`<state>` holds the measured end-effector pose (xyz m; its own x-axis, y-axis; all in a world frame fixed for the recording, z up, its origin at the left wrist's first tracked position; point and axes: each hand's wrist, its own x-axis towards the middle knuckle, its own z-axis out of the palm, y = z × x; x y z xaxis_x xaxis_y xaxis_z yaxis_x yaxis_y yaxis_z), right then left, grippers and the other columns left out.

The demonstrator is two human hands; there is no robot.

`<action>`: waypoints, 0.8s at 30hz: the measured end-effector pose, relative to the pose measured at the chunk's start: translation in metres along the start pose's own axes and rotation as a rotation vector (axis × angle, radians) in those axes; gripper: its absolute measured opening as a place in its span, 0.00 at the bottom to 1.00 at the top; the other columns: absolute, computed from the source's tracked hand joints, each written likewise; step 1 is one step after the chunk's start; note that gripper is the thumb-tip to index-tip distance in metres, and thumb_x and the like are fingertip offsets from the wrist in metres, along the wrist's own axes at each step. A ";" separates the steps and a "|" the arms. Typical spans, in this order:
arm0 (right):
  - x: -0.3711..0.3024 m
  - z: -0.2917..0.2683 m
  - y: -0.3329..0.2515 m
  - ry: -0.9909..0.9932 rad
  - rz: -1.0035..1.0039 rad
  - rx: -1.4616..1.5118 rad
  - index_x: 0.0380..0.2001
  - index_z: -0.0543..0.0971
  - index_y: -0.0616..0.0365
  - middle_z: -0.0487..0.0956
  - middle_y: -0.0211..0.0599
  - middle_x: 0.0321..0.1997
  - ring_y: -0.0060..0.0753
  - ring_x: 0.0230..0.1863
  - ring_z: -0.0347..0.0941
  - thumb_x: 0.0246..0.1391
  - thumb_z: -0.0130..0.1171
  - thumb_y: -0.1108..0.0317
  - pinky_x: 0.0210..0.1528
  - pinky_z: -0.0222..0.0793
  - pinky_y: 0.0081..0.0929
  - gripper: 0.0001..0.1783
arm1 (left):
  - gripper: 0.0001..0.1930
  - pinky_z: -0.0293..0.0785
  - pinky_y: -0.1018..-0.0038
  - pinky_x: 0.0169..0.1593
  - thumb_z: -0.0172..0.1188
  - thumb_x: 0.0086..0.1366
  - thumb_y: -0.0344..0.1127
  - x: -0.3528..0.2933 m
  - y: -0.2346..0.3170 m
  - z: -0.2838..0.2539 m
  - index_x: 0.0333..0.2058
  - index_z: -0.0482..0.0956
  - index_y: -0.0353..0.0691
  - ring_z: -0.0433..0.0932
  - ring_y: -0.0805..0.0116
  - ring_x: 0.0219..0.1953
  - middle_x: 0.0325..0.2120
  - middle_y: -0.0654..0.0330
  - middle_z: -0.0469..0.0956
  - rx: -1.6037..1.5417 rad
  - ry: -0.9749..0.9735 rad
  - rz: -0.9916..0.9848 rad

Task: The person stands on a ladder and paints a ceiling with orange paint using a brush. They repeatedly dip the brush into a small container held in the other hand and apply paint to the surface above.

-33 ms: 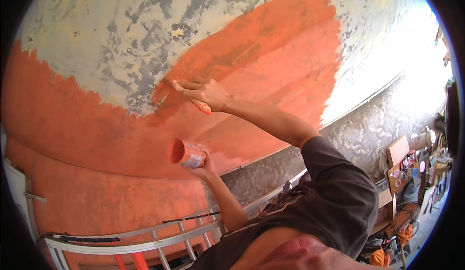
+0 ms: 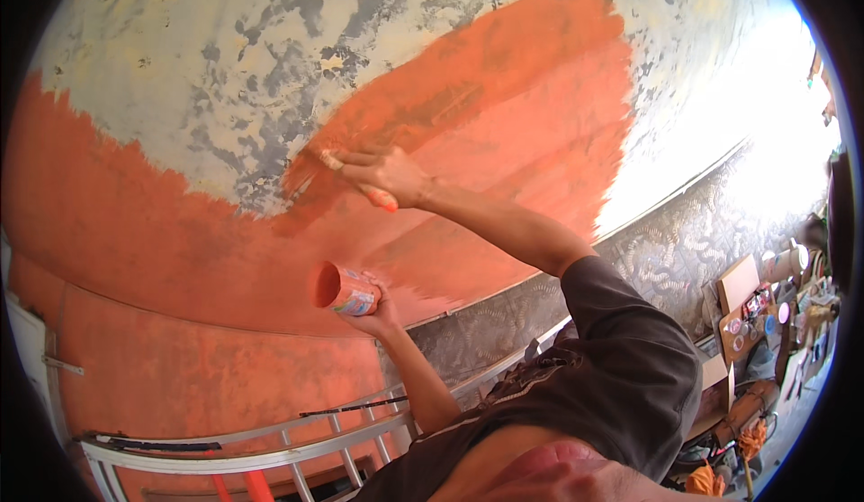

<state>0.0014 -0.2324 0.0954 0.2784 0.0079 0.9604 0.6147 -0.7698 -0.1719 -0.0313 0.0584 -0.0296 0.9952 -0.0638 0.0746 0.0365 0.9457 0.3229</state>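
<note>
My right hand point(image 2: 396, 176) is closed around a paintbrush, reaching up to the wall. An orange-smeared handle end point(image 2: 382, 198) pokes out below the palm, and a pale part shows beyond the fingertips; the bristles are hard to make out against the paint. Fresh, darker orange paint point(image 2: 450, 79) spreads around the brush over a patchy grey and cream surface point(image 2: 261, 70). Lower down, my left hand point(image 2: 382, 316) grips an orange-stained paint can point(image 2: 362, 295) from its side. The can is tilted with its mouth toward the left, and its inside looks coated in orange.
An aluminium ladder point(image 2: 261, 457) crosses the lower left, close to my left arm. A grey patterned wall band point(image 2: 657, 200) runs below the painted area. Cluttered goods, boxes and a white bucket point(image 2: 786, 262) stand at the right. Bright light washes out the upper right.
The orange handle end of the brush has turned very slightly in my right hand. Otherwise both hands and the can stay nearly where they were.
</note>
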 end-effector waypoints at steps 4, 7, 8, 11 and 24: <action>-0.035 -0.050 0.061 0.075 0.263 -0.046 0.56 0.76 0.63 0.82 0.42 0.49 0.38 0.49 0.77 0.63 0.53 0.66 0.51 0.74 0.32 0.21 | 0.33 0.80 0.60 0.47 0.66 0.60 0.56 -0.019 0.003 0.018 0.59 0.72 0.44 0.75 0.49 0.51 0.53 0.55 0.76 0.007 0.114 0.055; -0.066 -0.149 0.124 0.387 0.521 -0.226 0.53 0.80 0.60 0.83 0.40 0.49 0.34 0.53 0.78 0.70 0.48 0.68 0.56 0.72 0.29 0.16 | 0.33 0.80 0.60 0.46 0.65 0.61 0.57 -0.013 0.000 0.011 0.59 0.72 0.43 0.75 0.50 0.50 0.53 0.55 0.76 -0.002 0.094 0.030; -0.057 -0.187 0.128 0.476 0.446 -0.005 0.55 0.77 0.64 0.78 0.45 0.57 0.37 0.61 0.73 0.70 0.46 0.72 0.65 0.66 0.30 0.16 | 0.33 0.80 0.60 0.46 0.65 0.61 0.57 -0.007 -0.004 0.007 0.59 0.72 0.43 0.75 0.50 0.50 0.53 0.54 0.76 -0.008 0.071 0.030; -0.044 -0.247 0.107 0.752 0.392 -0.414 0.44 0.81 0.62 0.84 0.42 0.51 0.31 0.53 0.81 0.67 0.52 0.76 0.51 0.78 0.23 0.09 | 0.32 0.80 0.61 0.46 0.63 0.62 0.56 -0.003 -0.004 -0.002 0.59 0.72 0.43 0.75 0.51 0.50 0.54 0.55 0.75 -0.040 -0.011 -0.014; -0.012 -0.041 0.007 -0.027 0.109 -0.041 0.37 0.78 0.59 0.80 0.48 0.50 0.52 0.45 0.77 0.48 0.61 0.77 0.46 0.74 0.42 0.10 | 0.33 0.77 0.59 0.49 0.65 0.61 0.56 0.013 -0.006 0.034 0.60 0.72 0.44 0.72 0.48 0.54 0.55 0.57 0.74 -0.208 -0.027 -0.069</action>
<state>-0.0272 -0.2642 0.0916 0.3621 -0.0599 0.9302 0.5492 -0.7926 -0.2648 -0.0215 0.0411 0.0016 0.9870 -0.1366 0.0853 0.1252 0.9840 0.1269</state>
